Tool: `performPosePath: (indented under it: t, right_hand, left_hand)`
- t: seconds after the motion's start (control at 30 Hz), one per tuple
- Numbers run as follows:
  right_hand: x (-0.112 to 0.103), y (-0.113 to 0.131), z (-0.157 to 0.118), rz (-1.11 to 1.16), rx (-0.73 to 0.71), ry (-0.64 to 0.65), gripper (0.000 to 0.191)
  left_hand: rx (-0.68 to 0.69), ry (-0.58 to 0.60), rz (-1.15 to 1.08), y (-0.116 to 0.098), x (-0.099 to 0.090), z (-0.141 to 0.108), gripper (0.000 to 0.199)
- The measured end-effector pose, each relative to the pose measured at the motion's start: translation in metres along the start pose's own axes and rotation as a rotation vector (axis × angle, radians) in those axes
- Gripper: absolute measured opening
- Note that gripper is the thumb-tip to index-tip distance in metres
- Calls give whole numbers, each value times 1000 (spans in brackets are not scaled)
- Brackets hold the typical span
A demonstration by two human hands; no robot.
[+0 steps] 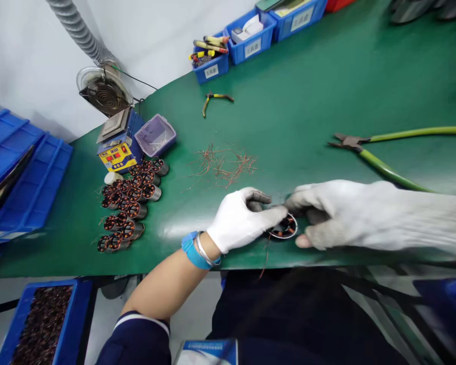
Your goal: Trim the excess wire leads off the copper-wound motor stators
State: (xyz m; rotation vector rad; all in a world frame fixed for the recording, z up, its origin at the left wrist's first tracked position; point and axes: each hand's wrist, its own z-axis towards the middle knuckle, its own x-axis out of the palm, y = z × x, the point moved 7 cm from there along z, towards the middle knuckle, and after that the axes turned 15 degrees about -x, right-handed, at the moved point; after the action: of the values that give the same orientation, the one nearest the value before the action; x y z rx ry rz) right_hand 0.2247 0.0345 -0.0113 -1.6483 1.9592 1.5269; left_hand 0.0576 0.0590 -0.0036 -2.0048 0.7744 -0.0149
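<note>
A motor stator [283, 232], a metal ring with copper windings inside, sits near the front edge of the green bench. My left hand [243, 218], in a white glove with darkened fingertips, grips its left side, thumb over the top rim. On the right, my gloved right hand [323, 215] has its fingers curled at the far rim and its bare thumb tip near the right side. Its fingertips are blurred, and what they pinch is hidden. A thin copper wire [266, 258] hangs from the stator towards the bench edge.
Copper wire offcuts [228, 165] lie beyond my hands. Green-handled cutters [380, 157] are at right; small pliers [213, 99] lie farther back. At left stand several stators [131, 197], a solder pot [119, 147] and a purple tray [155, 134]. Blue bins [213, 71] line the wall.
</note>
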Motion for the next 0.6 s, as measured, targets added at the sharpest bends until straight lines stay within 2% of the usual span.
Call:
performPosePath:
  t: [0.07,0.13,0.23,0.3,0.37,0.47,0.53,0.6]
  right_hand:
    - [8,9,4,4,26,-14,54]
    - [8,14,6,-14,67,-45,55]
    - [4,15,5,-26,106,-71,57]
    - [3,11,5,-1,107,-76,63]
    - [4,9,6,55,58,-103,66]
    - [5,14,13,132,-82,-206,56]
    - [5,20,18,140,-134,-260,48]
    - [0,25,21,128,-136,-306,43]
  left_hand:
    - [83,32,-95,-6,3,6,16]
    - [120,29,-248,-9,3,10,18]
    - [158,-146,-520,-9,-15,10,27]
    - [201,-294,-568,-9,-33,3,35]
    - [201,-295,-407,-11,-38,-4,58]
    - [107,-74,32,-8,-19,-10,108]
    - [75,-21,224,-5,-9,-15,113]
    - [83,-53,303,-5,-3,-18,105]
